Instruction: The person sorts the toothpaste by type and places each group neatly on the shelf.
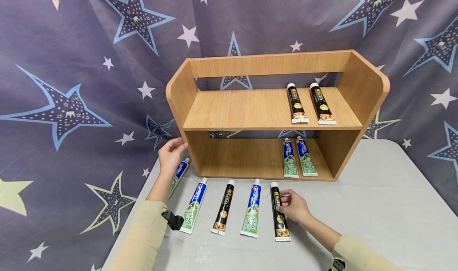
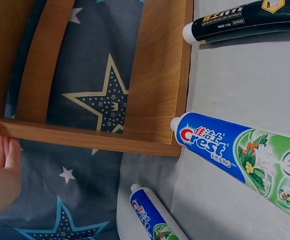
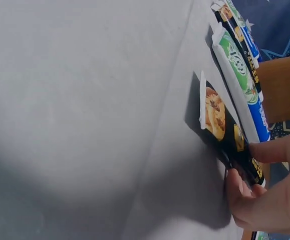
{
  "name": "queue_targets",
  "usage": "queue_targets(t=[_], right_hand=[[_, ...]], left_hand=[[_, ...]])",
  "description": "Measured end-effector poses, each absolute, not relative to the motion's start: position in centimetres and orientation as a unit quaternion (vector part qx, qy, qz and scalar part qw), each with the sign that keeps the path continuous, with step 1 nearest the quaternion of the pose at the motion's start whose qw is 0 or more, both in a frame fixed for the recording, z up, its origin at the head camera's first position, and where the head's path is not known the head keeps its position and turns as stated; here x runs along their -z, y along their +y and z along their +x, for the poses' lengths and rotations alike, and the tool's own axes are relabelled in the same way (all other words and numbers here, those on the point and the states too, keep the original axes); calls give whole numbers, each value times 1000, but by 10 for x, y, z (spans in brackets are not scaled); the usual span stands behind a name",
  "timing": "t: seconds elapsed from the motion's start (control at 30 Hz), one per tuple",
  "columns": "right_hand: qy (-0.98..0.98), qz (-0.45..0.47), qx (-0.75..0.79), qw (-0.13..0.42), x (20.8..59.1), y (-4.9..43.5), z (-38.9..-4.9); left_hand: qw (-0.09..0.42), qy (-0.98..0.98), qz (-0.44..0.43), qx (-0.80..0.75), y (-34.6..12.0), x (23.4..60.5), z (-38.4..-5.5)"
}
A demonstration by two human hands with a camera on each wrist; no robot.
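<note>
My right hand [image 1: 295, 206] holds a black toothpaste tube [image 1: 280, 217] at the right end of the front row. In the right wrist view the thumb is on one side of this black tube [image 3: 224, 120] and the fingers on the other, near its cap. My left hand [image 1: 171, 155] grips the left side panel of a wooden two-tier shelf [image 1: 191, 151]; in the left wrist view its fingers [image 2: 9, 152] wrap the panel's edge. Left of the held tube lie a blue-green Crest tube [image 1: 252, 211], another black tube [image 1: 223, 209] and a second Crest tube [image 1: 195, 207].
Two black tubes [image 1: 297, 104] lie on the upper tier's right side. Two Crest tubes [image 1: 290, 159] lie below them on the lower tier. Another Crest tube [image 1: 180, 173] is partly hidden behind the left forearm. A star-patterned curtain [image 1: 89, 64] hangs behind the grey-covered table [image 1: 393, 207].
</note>
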State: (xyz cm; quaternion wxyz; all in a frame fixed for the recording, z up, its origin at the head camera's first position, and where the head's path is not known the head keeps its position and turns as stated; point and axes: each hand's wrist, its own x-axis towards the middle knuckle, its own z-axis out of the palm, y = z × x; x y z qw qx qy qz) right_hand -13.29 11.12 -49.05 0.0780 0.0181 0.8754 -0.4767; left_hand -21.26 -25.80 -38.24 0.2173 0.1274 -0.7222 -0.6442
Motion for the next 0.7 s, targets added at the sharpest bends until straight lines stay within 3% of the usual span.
queue_targets(t=[0.7], right_hand=[[910, -5, 412, 39, 491, 90, -125]], left_hand=[[214, -728, 131, 638, -257, 379, -208]])
